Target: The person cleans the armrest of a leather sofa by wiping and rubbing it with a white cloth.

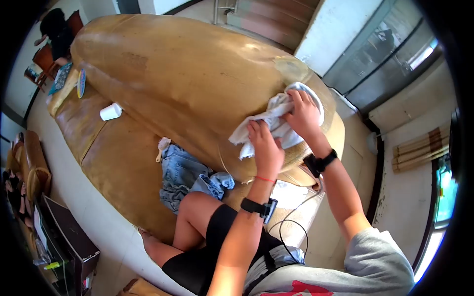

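Note:
A crumpled white cloth (276,117) lies over the right end of the brown sofa back (187,64). My left hand (265,150) is at the cloth's lower part, its curled fingers gripping the fabric. Further right, my right hand (302,116) presses into the cloth with bent fingers and holds a fold of it. Both wrists carry black straps. Blue denim clothing (185,172) is bunched on the seat beside my knee, and a hairbrush (162,148) rests at its upper edge.
On the seat, a white cup (111,112) lies on its side. A cable (296,222) loops near my lap. A dark cabinet (69,232) stands at lower left. Another person (55,32) is at the far upper left by wooden chairs (45,60). Stairs (276,19) rise behind the sofa.

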A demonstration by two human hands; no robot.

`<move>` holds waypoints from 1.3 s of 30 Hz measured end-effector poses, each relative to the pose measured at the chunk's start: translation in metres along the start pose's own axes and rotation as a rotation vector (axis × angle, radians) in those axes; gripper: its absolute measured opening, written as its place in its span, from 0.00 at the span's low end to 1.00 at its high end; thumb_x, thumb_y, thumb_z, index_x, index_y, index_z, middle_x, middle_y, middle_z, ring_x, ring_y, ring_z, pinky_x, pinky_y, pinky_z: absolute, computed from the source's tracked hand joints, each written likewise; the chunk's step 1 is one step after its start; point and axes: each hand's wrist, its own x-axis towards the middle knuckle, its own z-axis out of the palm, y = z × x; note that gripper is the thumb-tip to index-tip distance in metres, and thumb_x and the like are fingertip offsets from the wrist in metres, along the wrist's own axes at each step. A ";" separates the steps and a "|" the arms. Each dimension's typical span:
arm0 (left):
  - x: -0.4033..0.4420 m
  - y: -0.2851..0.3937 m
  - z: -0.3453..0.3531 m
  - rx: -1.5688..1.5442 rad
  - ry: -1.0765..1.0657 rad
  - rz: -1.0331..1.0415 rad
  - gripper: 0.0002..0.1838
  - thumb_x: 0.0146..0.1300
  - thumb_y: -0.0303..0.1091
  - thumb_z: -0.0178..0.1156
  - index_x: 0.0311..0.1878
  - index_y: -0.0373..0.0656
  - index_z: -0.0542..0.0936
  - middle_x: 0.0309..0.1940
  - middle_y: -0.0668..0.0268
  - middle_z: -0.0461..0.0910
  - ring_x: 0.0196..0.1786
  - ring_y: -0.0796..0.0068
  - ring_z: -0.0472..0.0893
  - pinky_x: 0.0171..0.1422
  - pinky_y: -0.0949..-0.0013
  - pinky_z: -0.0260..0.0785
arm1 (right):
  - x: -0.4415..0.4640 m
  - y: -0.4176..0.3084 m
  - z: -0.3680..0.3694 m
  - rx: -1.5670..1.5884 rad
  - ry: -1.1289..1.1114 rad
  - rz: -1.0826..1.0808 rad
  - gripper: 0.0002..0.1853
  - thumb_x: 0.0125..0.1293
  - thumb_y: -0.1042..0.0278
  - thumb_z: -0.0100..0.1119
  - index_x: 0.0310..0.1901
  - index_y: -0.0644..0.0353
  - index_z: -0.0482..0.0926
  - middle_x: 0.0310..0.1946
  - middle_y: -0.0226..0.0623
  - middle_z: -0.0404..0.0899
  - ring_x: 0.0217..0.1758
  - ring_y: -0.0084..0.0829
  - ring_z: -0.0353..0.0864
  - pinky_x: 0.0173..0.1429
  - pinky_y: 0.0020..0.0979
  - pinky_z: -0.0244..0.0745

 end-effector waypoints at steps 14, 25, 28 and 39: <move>-0.067 -0.026 -0.042 -0.106 -0.060 0.017 0.14 0.64 0.21 0.65 0.52 0.36 0.77 0.46 0.45 0.84 0.49 0.41 0.84 0.52 0.47 0.75 | -0.062 -0.055 0.008 0.225 -0.119 -0.280 0.14 0.55 0.73 0.68 0.46 0.54 0.86 0.37 0.34 0.84 0.47 0.44 0.86 0.50 0.44 0.85; 0.014 0.016 0.011 0.124 0.009 0.295 0.25 0.63 0.24 0.66 0.63 0.40 0.73 0.73 0.38 0.71 0.78 0.32 0.67 0.81 0.37 0.59 | 0.031 0.048 -0.021 0.071 -0.323 0.047 0.42 0.50 0.65 0.78 0.69 0.64 0.74 0.52 0.58 0.86 0.59 0.59 0.85 0.64 0.48 0.80; 0.023 0.007 0.009 0.042 -0.065 0.271 0.26 0.63 0.26 0.68 0.63 0.40 0.73 0.72 0.38 0.72 0.77 0.35 0.69 0.80 0.39 0.61 | 0.028 0.055 -0.006 0.010 -0.324 0.031 0.40 0.50 0.70 0.75 0.69 0.63 0.75 0.50 0.59 0.87 0.57 0.60 0.85 0.62 0.49 0.81; -0.010 -0.007 -0.021 0.092 -0.059 0.298 0.17 0.65 0.21 0.61 0.57 0.38 0.75 0.67 0.43 0.78 0.72 0.43 0.75 0.75 0.45 0.69 | -0.001 0.000 0.001 -0.201 -0.203 0.085 0.21 0.55 0.75 0.67 0.53 0.65 0.76 0.46 0.54 0.87 0.52 0.57 0.88 0.54 0.51 0.86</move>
